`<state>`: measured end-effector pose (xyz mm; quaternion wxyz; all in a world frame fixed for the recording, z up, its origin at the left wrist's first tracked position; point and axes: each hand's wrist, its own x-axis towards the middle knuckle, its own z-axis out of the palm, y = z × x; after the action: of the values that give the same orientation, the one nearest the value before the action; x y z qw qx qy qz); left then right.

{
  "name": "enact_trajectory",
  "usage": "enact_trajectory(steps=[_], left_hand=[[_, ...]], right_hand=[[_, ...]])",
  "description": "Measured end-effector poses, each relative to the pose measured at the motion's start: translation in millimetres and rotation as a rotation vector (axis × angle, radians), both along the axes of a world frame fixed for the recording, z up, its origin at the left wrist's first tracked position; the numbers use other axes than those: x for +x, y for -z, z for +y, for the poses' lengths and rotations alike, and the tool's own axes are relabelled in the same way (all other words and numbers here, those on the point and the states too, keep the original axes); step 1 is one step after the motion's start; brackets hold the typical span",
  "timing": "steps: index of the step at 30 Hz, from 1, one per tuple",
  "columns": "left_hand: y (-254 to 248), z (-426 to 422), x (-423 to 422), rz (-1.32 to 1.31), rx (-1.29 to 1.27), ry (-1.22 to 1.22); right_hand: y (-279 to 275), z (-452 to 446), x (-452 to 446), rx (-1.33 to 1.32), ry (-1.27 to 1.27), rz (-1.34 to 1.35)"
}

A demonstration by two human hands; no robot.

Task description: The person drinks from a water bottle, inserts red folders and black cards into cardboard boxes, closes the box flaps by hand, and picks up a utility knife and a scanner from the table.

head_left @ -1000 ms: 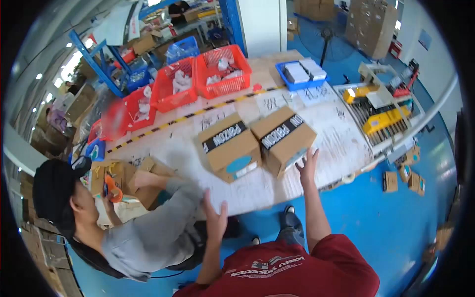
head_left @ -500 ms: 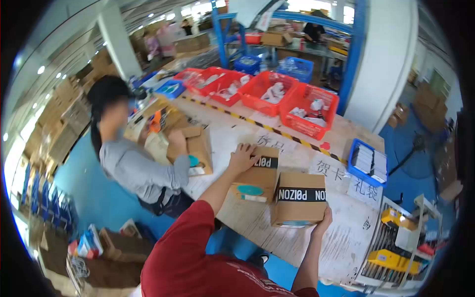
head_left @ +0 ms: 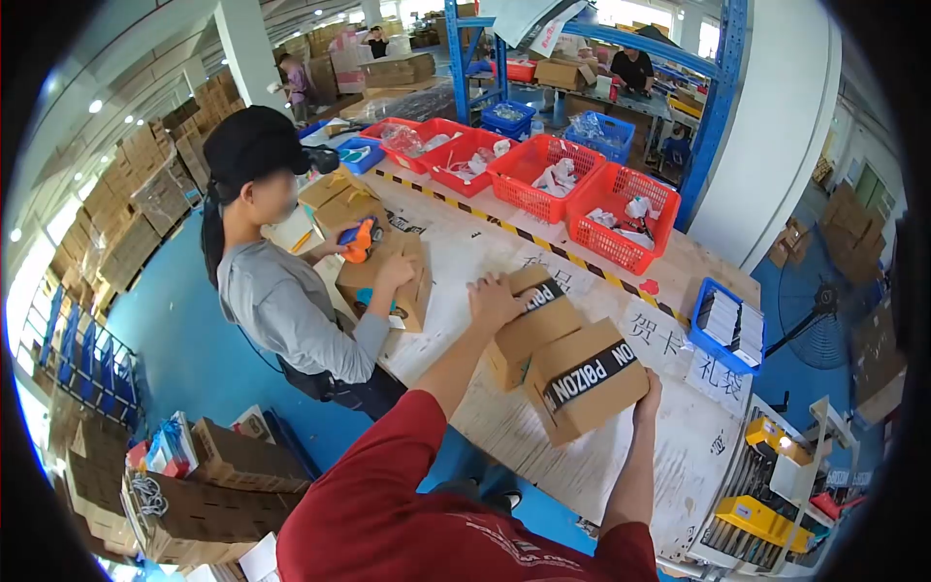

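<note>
Two cardboard boxes with black POIZON tape are side by side on the white worktable (head_left: 630, 485). On top of the left cardboard box (head_left: 519, 351), my left hand (head_left: 493, 299) rests with its fingers spread. My right hand (head_left: 648, 396) holds the right cardboard box (head_left: 582, 412) at its right side; some of its fingers are hidden behind the corner. The two boxes sit at an angle, their near sides touching or almost touching.
A co-worker (head_left: 291, 291) at left holds an orange and blue tape dispenser (head_left: 361, 241) over another box (head_left: 412, 296). Red baskets (head_left: 621, 250) line the back behind striped tape. A blue tray (head_left: 700, 308) of white packs and a roller conveyor (head_left: 727, 543) are at right.
Both boxes have turned, so their tape now runs diagonally. My hands have moved along with them. The co-worker has straightened up, and the tape dispenser is now over the box there.
</note>
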<state>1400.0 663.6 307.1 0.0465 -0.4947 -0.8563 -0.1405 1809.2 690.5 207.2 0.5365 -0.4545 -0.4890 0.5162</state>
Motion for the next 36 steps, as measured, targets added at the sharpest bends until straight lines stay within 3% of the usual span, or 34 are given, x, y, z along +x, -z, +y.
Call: enact_trajectory(steps=[4, 6, 8, 9, 10, 11, 12, 13, 14, 15, 16, 17, 18, 19, 20, 21, 24, 28, 29, 31, 32, 36], left_hand=[[-1.2, -31.9, -7.3, -0.108, -0.002, 0.166], [1.7, -59.5, -25.7, -0.327, -0.058, 0.378], [13.9, -89.5, -29.0, -0.391, -0.14, 0.467], [0.9, -115.8, -25.7, -0.526, -0.129, 0.524], [19.6, -124.5, -28.3, -0.653, -0.181, 0.597], [36.6, -129.7, -32.0, -0.775, -0.235, 0.672], [46.0, -134.9, -30.0, -1.207, -0.318, 0.658], [58.7, -141.4, -19.8, -1.647, -0.408, 0.618], [95.5, -145.6, -7.8, -1.657, -0.426, 0.626], [129.9, -143.8, 2.6, -1.651, -0.471, 0.506], [153.5, -134.0, 12.6, -1.63, -0.512, 0.391], [130.1, -137.8, 37.5, -1.432, -0.171, 0.509], [109.2, -152.9, 68.6, -1.222, 0.138, 0.605], [126.6, -147.4, 87.2, -1.226, 0.106, 0.613], [140.9, -131.7, 100.3, -1.361, -0.081, 0.568], [147.9, -128.2, 115.3, -1.488, -0.269, 0.511], [163.4, -161.2, 180.6, -1.468, -0.262, 0.682], [152.9, -214.7, 278.8, -1.384, -0.184, 1.031], [130.0, -239.6, 306.3, -1.38, -0.182, 1.03], [89.4, -299.3, 373.7, -1.069, -0.607, 0.951], [83.0, -322.8, 403.5, -1.048, -0.625, 1.019], [128.9, -417.8, 528.9, -1.033, -0.584, 1.207]], right_hand=[[18.5, -7.7, 14.4, -0.244, -0.032, 0.242], [28.5, -31.2, 10.8, -0.201, 0.108, 0.656], [-27.0, -112.0, 6.4, -0.328, 0.214, 0.549], [-35.0, -122.7, 26.2, -0.583, 0.408, -0.185], [-21.1, -122.4, 26.4, -0.586, 0.406, -0.189], [23.4, -147.2, 76.2, -0.603, 0.174, 0.207], [79.9, -180.7, 137.5, -0.601, -0.058, 0.602], [94.4, -193.7, 143.7, -0.576, -0.285, 0.99], [156.2, -214.3, 168.1, -0.439, 0.182, 0.501], [177.5, -271.8, 238.5, -0.433, 0.197, 0.499], [72.3, -293.4, 132.9, -0.043, 0.047, -0.004], [26.2, -291.4, 91.3, -0.032, 0.061, 0.01], [8.0, -321.1, 103.9, -0.284, 0.272, 0.272], [-30.7, -342.7, 114.2, -0.539, 0.489, 0.53], [-63.8, -354.4, 106.8, -0.782, 0.697, 0.796], [-127.9, -358.2, 53.7, -1.022, 0.9, 1.062], [-168.5, -412.6, -27.3, -0.966, 0.952, 1.036], [-190.1, -456.3, -3.6, -0.829, 0.998, 0.991], [-191.0, -469.8, 16.6, -0.8, 1.005, 0.98], [-182.1, -494.2, 91.1, -0.743, 1.022, 0.965], [-174.2, -513.3, 132.3, -0.712, 1.034, 0.958], [-119.9, -635.6, 284.4, -0.619, 1.087, 0.947]])
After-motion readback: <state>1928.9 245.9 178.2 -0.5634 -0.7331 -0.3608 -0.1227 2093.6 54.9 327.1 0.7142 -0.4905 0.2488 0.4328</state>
